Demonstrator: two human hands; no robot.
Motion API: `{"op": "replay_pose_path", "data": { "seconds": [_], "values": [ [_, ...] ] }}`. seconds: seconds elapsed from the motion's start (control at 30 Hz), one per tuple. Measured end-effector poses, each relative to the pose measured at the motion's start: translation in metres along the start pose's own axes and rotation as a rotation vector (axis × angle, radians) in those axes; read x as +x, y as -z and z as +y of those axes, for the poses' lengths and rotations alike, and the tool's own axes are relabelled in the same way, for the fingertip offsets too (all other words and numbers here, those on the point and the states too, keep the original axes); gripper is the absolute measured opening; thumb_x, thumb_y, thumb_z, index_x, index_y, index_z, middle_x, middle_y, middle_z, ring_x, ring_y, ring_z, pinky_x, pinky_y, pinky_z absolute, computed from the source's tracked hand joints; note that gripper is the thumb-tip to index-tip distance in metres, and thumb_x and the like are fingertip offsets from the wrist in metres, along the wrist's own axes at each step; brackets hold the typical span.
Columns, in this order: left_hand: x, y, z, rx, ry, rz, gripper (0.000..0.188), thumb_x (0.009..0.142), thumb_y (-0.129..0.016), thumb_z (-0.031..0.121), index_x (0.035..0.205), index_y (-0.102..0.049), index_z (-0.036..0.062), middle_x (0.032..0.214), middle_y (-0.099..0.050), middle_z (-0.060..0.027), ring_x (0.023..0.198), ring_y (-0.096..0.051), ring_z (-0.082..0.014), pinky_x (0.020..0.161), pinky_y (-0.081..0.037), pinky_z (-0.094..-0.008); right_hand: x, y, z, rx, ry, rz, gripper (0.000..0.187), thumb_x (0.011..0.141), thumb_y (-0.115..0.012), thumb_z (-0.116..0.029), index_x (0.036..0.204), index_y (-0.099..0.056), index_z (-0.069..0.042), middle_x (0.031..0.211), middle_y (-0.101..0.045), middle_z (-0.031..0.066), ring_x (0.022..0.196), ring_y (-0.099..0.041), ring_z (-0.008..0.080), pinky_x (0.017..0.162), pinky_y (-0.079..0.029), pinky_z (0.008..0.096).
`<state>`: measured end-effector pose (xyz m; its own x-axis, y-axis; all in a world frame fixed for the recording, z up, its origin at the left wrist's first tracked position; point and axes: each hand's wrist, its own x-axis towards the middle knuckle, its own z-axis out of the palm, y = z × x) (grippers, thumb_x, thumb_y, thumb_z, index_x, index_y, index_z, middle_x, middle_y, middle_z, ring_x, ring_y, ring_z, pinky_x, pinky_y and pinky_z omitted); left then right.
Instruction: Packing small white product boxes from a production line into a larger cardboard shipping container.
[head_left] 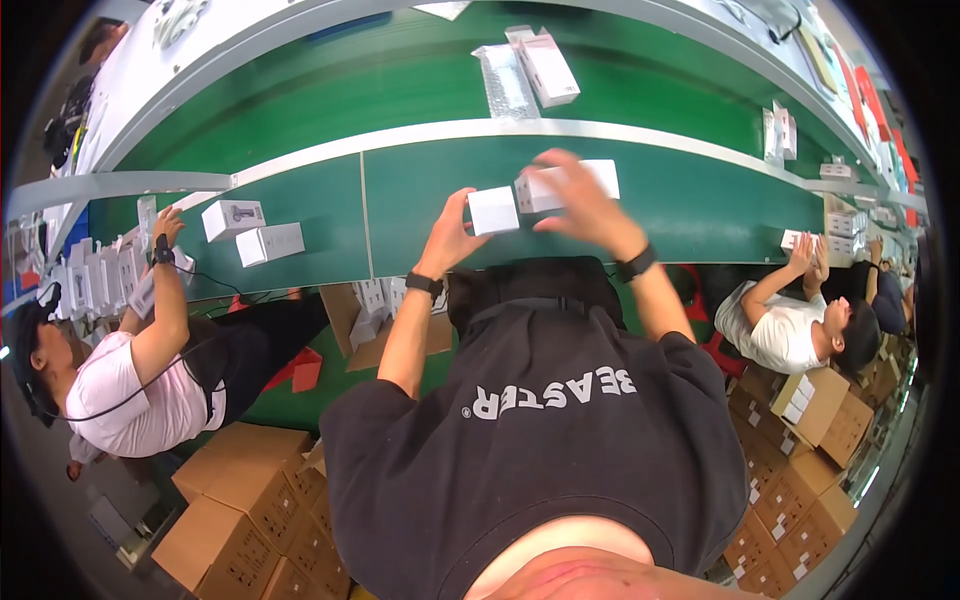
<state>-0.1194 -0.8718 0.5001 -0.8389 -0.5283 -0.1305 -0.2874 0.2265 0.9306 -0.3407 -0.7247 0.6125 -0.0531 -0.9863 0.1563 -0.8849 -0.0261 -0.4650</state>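
My left hand (452,238) grips a small white box (494,212) by its left side, thumb and fingers around its edges, at the middle of the green work surface. Just right of it lies a longer white box (601,178) with small print on its near end. My right hand (588,208) is over this second box, partly covering it. Its fingers are spread and a little blurred, and they do not close around the box. Whether they touch it I cannot tell. Both wrists wear dark bands.
Two white boxes (270,243) lie to the left, near a co-worker's hand (170,226). Beyond the white rail (440,130) are a bubble-wrap sleeve (508,82) and a white carton (549,70). Another co-worker (790,320) handles a box at right. Brown cartons (245,480) stand behind.
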Motion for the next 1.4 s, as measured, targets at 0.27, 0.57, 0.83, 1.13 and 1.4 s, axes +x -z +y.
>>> {"op": "replay_pose_path", "data": {
  "seconds": [0.27,0.57,0.83,1.13,1.4],
  "values": [
    [0.043,-0.023,0.019,-0.066,-0.096,-0.091,0.097,0.070,-0.090,0.012,0.149,-0.034,0.0053,0.147,-0.040,-0.0158,0.134,-0.045,-0.0336,0.101,-0.054,-0.0408,-0.053,0.006,0.080,-0.114,-0.277,-0.107,0.094,0.063,-0.087,-0.012,0.146,-0.044,-0.014,0.138,-0.048,0.0185,0.129,-0.046,0.0379,0.108,-0.043,0.0451],
    [-0.057,0.203,-0.030,0.887,-0.099,0.475,0.112,0.066,-0.091,0.026,0.154,-0.026,0.0035,0.156,-0.029,-0.0250,0.147,-0.025,-0.0413,0.119,-0.027,-0.0517,-0.071,0.005,0.079,-0.086,-0.365,-0.089,0.090,0.063,-0.086,-0.010,0.144,-0.046,-0.015,0.138,-0.049,0.0128,0.130,-0.045,0.0360,0.107,-0.044,0.0439],
    [-0.117,0.342,-0.111,1.146,0.322,0.388,0.092,0.065,-0.088,0.028,0.142,-0.042,0.0063,0.147,-0.043,-0.0232,0.139,-0.038,-0.0377,0.105,-0.045,-0.0458,-0.053,0.015,0.075,-0.079,-0.366,-0.126,0.090,0.063,-0.086,-0.010,0.144,-0.046,-0.013,0.138,-0.050,0.0129,0.131,-0.045,0.0361,0.109,-0.042,0.0438],
    [-0.056,0.267,-0.053,0.722,0.356,0.373,0.089,0.065,-0.088,0.039,0.134,-0.046,0.0019,0.119,-0.063,-0.0232,0.108,-0.064,-0.0385,0.088,-0.053,-0.0463,-0.056,0.009,0.068,-0.141,-0.268,-0.094,0.092,0.062,-0.087,-0.007,0.143,-0.044,-0.010,0.138,-0.050,0.0151,0.131,-0.046,0.0365,0.109,-0.042,0.0430],
    [0.017,0.067,0.032,0.644,-0.097,0.019,0.078,0.071,-0.083,0.026,0.135,-0.046,0.0049,0.125,-0.059,-0.0199,0.119,-0.057,-0.0374,0.096,-0.051,-0.0436,-0.058,0.000,0.074,-0.129,-0.276,-0.079,0.085,0.066,-0.086,-0.012,0.141,-0.046,-0.011,0.135,-0.052,0.0157,0.128,-0.048,0.0358,0.103,-0.049,0.0429]
  ]
}}
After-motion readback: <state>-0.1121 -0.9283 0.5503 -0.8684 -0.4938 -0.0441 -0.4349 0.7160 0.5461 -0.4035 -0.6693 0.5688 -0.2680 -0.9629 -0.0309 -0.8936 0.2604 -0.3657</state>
